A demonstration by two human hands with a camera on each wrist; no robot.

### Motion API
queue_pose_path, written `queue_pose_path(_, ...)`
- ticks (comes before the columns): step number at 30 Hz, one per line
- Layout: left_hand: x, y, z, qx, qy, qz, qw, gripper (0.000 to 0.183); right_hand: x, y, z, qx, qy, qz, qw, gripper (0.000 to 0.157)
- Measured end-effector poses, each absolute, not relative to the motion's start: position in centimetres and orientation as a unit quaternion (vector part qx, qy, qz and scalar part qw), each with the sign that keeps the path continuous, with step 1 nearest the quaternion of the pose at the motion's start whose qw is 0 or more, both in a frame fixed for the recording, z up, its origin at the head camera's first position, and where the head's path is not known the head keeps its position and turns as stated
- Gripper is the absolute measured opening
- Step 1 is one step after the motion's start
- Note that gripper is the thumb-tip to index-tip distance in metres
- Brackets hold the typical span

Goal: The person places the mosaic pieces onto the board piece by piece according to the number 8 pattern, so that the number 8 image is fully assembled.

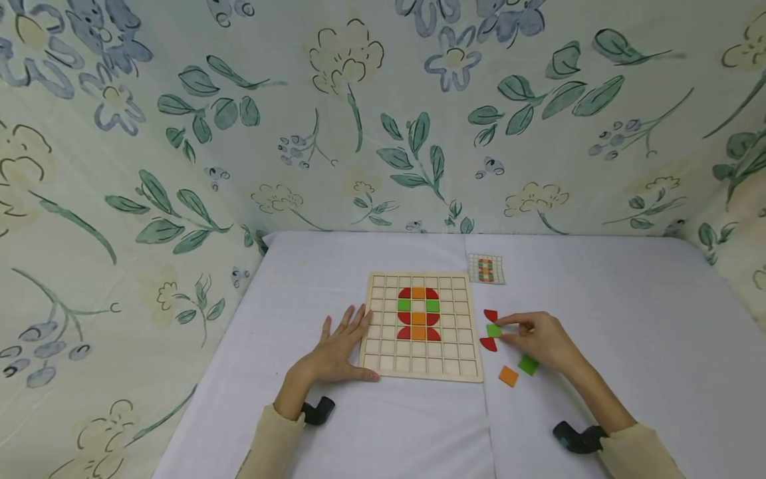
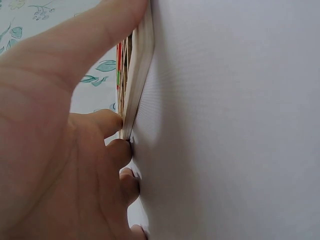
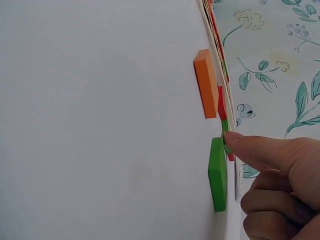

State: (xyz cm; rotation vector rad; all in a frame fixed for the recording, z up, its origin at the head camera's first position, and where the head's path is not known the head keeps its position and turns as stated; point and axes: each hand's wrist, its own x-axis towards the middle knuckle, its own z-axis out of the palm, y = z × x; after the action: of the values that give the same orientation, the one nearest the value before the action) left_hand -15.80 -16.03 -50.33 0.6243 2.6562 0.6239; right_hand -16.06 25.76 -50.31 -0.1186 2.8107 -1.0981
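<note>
A wooden grid board (image 1: 461,332) lies on the white cloth, with red rounded pieces, orange squares and green squares set in its middle cells. My left hand (image 1: 336,351) rests at the board's left side, fingers spread along the edge and thumb at the near left corner. Right of the board, my right hand (image 1: 541,340) pinches a small green square tile (image 1: 493,330) between thumb and index finger. One red rounded piece (image 1: 491,315) lies just beyond that tile, another red piece (image 1: 489,344) just nearer. In the right wrist view the other fingers curl toward the palm.
Nearer than the right hand's fingertips lie an orange square tile (image 1: 509,376) and a second green tile (image 1: 528,364). A small printed pattern card (image 1: 487,269) sits past the board's far right corner. Floral fabric (image 1: 359,133) hangs behind the table.
</note>
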Motion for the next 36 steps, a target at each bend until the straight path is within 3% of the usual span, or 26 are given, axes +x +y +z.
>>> queue_pose_path(18,-15.8,-16.1,-50.5,0.224,0.934,0.218,0.172,0.127,-16.1,25.7,-50.7,-0.016,0.937,-0.348,0.031,0.031)
queue_pose_path(36,-15.8,-16.1,-50.5,0.221,0.935,0.220,0.170,0.127,-15.7,22.9,-49.4,-0.009,0.921,-0.387,0.052,0.029)
